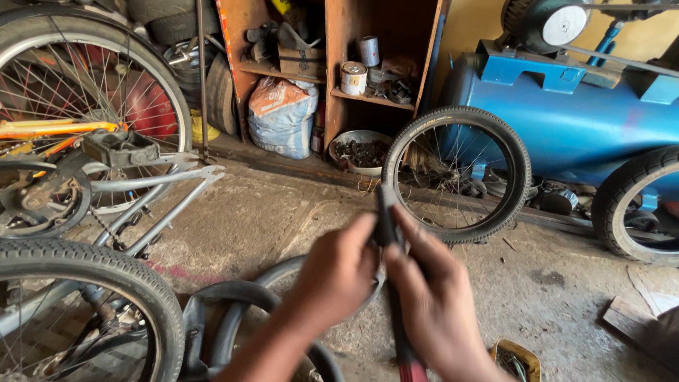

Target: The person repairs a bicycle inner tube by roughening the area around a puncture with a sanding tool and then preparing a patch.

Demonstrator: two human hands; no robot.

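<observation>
there, both hands (385, 279) pinch a dark strip (387, 223), perhaps rubber; bowl (359, 151) holds scrap.

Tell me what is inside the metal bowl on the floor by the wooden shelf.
The metal bowl holds a dark heap of small metal parts; what lies beneath the heap is hidden.

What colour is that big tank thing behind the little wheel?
The tank is bright blue, seen clearly in the head view behind the small wheel.
</observation>
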